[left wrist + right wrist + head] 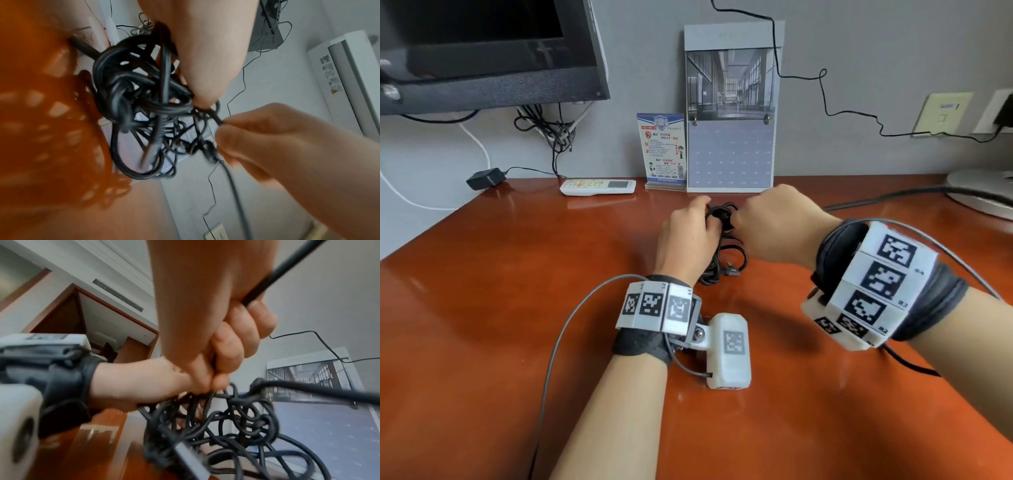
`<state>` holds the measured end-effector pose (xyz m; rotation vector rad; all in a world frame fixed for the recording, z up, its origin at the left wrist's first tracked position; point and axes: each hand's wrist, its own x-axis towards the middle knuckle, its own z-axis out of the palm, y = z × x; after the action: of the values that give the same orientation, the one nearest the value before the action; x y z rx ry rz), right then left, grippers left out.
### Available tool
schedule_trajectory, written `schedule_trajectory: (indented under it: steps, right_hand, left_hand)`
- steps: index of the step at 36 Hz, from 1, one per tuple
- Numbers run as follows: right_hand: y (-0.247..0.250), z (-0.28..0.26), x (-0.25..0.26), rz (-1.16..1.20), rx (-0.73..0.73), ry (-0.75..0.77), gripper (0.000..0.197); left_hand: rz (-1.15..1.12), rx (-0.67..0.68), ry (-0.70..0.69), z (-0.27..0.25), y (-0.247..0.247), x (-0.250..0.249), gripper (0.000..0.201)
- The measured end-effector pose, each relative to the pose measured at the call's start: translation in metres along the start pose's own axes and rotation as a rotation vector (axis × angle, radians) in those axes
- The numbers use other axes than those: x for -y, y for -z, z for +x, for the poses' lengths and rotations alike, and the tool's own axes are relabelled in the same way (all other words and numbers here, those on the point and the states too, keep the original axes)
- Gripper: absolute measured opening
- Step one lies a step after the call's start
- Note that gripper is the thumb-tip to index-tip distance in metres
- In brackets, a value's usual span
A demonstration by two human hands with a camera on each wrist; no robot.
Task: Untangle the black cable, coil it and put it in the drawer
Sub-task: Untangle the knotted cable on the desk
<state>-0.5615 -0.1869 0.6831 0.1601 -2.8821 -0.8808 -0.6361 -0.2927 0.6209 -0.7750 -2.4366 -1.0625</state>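
Black cable (722, 246) hangs as a knotted tangle between both hands above the middle of the reddish-brown worktop (517, 308), its lowest loops and a plug end reaching down to the surface or very close to it. In the right wrist view the cable (236, 426) is a mass of crossing loops with a flat connector blurred in front.

The left hand (685, 240) holds the upper part of the tangle, its fingers curled round several strands; the left wrist view shows the bundle (133, 97) pressed against the base of this hand. The right hand (777, 226) is raised just beside it, and its grip is a narrow pinch: in the left wrist view its fingertips (230, 129) close on a single strand at the edge of the knot. The two hands nearly touch.

Both wrists carry strapped white marker blocks, and a white camera housing (729, 353) hangs under the left wrist.

Against the grey wall at the back of the worktop stand a calendar (731, 109) and a small printed card (662, 150). A white remote control (598, 186) lies to the left of them, with a black power adapter (485, 178) further left. A dark monitor (482, 51) fills the upper left corner. A thin black wire (825, 99) runs along the wall to an outlet at the right.
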Motion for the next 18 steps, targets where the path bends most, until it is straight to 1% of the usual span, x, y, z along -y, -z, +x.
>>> schedule_trajectory:
  steps: [1,3,4,5,6,7,8,9,10,12,14,16,18]
  right_hand:
    - [0.000,-0.005,0.000,-0.014,-0.001,0.043,0.021]
    - [-0.005,-0.017,0.005,-0.015,0.004,0.142,0.023]
    - [-0.005,-0.024,0.009,-0.015,0.078,0.161,0.028]
    - [-0.004,-0.032,0.010,0.011,0.102,0.150,0.036]
    - [-0.007,-0.035,0.009,0.041,0.064,0.129,0.038]
    - [-0.014,-0.034,0.007,0.071,0.060,0.111,0.034]
    - [-0.021,-0.034,0.004,0.087,0.004,0.078,0.024]
    - [-0.026,-0.033,-0.002,0.111,-0.012,0.016,0.018]
    - [-0.025,-0.033,-0.006,0.148,-0.020,-0.022,0.018]
    - [-0.024,-0.032,-0.014,0.211,-0.039,-0.081,0.026]
    - [-0.025,-0.029,-0.021,0.253,-0.063,-0.126,0.027]
    - [-0.027,-0.025,-0.031,0.224,-0.099,-0.174,0.025]
    - [-0.031,-0.018,-0.048,0.167,-0.166,-0.268,0.025]
  left_hand:
    - [0.005,-0.026,0.007,0.001,0.001,0.003,0.031]
    - [-0.006,-0.112,0.079,0.008,0.006,0.015,0.025]
    - [-0.005,-0.144,0.111,0.011,0.009,0.022,0.022]
    - [0.001,-0.158,0.121,0.013,0.010,0.028,0.021]
    - [0.009,-0.159,0.118,0.014,0.011,0.032,0.019]
    - [0.016,-0.155,0.109,0.014,0.013,0.034,0.018]
    - [0.011,-0.152,0.097,0.014,0.012,0.033,0.018]
    - [-0.007,-0.148,0.090,0.013,0.010,0.032,0.017]
    - [-0.028,-0.145,0.085,0.012,0.009,0.031,0.017]
    - [-0.063,-0.141,0.084,0.010,0.007,0.030,0.017]
    - [-0.110,-0.150,0.104,0.008,0.007,0.030,0.016]
    - [-0.170,-0.173,0.130,0.007,0.007,0.030,0.016]
    - [-0.228,-0.184,0.157,0.006,0.007,0.029,0.019]
